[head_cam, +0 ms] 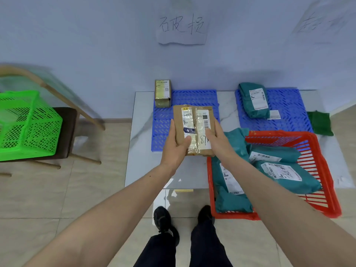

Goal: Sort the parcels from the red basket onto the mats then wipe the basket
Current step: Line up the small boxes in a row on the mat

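Currently the left hand and right hand both grip a brown cardboard parcel, one on each long side, thumbs curled over the taped, labelled top face. Parcel is held roughly flat above the tabletop, long axis running away from the person toward the wall, its far end over the left blue mat. A small box stands on that mat's back left corner. On the right blue mat lies one teal mailer bag, label up. Red basket sits at the tabletop's near right, partly overhanging the front edge, with several teal bags inside. Green cloth lies at the far right. Green basket rests on a chair at left.
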The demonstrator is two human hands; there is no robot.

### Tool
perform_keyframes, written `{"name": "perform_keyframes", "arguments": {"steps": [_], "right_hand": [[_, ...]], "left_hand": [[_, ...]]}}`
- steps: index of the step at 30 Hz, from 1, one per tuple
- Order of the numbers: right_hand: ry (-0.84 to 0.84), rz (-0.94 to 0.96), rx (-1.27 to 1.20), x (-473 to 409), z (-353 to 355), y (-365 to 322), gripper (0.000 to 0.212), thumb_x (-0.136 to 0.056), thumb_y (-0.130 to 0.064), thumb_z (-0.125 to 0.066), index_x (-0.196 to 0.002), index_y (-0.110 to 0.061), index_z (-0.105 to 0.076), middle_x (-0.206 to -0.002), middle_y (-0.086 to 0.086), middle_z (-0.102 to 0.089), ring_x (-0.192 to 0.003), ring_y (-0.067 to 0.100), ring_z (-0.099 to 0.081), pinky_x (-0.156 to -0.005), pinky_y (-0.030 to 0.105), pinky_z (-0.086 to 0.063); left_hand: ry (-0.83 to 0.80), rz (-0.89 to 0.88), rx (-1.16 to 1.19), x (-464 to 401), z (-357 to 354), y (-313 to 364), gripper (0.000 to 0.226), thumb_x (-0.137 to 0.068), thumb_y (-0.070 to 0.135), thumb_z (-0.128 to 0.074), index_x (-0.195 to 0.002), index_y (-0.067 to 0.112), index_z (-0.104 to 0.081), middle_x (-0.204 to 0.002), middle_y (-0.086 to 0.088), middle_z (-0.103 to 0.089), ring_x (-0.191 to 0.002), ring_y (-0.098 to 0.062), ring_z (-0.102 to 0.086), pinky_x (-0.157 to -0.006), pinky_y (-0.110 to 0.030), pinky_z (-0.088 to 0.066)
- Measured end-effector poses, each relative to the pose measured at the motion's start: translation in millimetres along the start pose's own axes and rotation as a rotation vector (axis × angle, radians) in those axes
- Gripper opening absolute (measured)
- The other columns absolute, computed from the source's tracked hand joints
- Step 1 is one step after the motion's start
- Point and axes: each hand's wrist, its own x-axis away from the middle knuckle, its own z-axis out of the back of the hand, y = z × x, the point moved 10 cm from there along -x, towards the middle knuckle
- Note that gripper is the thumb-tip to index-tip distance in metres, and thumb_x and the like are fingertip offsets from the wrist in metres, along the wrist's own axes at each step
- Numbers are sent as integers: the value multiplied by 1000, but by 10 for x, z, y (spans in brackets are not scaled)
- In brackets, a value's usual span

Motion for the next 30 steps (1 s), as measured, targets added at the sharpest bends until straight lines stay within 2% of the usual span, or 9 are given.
{"name": "perform_keyframes", "arguments": {"steps": [3, 8, 12, 17, 19, 21, 23, 26, 30], "right_hand": [[27, -14, -22, -156, -104, -10, 45, -105, -18, -38, -147, -33, -35, -128, -8, -59, -104, 1, -62, -78, 15, -52], [43, -28, 6, -507, -190, -29, 48, -103, -21, -42, -148, -34, -35, -132, -11, -57, -111, 5, -60, -97, 29, -51], [43, -63, 24, -859, -268, -60, 45, -102, -29, -45, -146, -31, -38, -126, -10, -62, -105, 7, -65, -84, 23, -53], [143, -138, -18, -1337, -331, 56, 39, -100, -37, -48, -136, -22, -46, -122, -4, -63, -96, 3, -64, -70, 19, -50], [195, -157, -32, -1575, -354, 176, 38, -100, -38, -49, -134, -21, -48, -122, -2, -63, -98, 7, -65, -75, 23, -52], [230, -169, -35, -1815, -396, 291, 37, -101, -37, -48, -134, -20, -48, -121, -1, -63, -94, 4, -63, -71, 20, -51], [234, -176, -37, -2106, -469, 441, 37, -102, -36, -47, -135, -18, -47, -119, -1, -62, -89, 0, -60, -65, 16, -47], [249, -179, -45, -2572, -566, 642, 36, -102, -36, -47, -133, -18, -47, -118, 0, -62, -89, 1, -61, -67, 19, -48], [284, -166, -47, -3212, -594, 859, 35, -101, -34, -48, -131, -18, -47, -105, -7, -63, -89, 5, -62, -73, 26, -52]], "left_hand": [[-21, 14, -10, -203, 97, -3, 79, -95, 21, -60, -153, 43, -13, -142, 13, -52, -120, -7, -57, -98, -35, -53], [-35, 57, -17, -532, 190, -3, 85, -91, 15, -64, -153, 44, -13, -135, 14, -58, -112, -6, -62, -95, -38, -55], [-56, 84, -6, -903, 256, 16, 90, -89, 9, -64, -153, 43, -11, -132, 15, -58, -110, -8, -64, -94, -39, -55], [-140, 44, -40, -1498, 326, 86, 89, -89, 5, -65, -152, 44, -15, -116, 26, -58, -95, 5, -65, -84, -33, -59], [-175, 21, -117, -1784, 343, 63, 87, -87, 10, -68, -143, 55, -21, -115, 27, -58, -104, -4, -65, -86, -39, -58], [-173, -15, -218, -2091, 369, 35, 76, -77, 24, -72, -125, 65, -32, -118, 20, -62, -109, -14, -64, -87, -45, -57], [-147, -80, -389, -2424, 400, -3, 69, -66, 43, -70, -126, 52, -38, -121, 13, -62, -111, -18, -62, -89, -47, -55], [-89, -157, -707, -2955, 418, -106, 83, -65, 56, -64, -135, 20, -37, -131, -1, -54, -122, -28, -50, -98, -50, -46], [-73, -193, -968, -3554, 361, -217, 101, -82, 53, -66, -155, 12, -9, -163, -6, -12, -150, -28, -6, -120, -46, -18]]}}
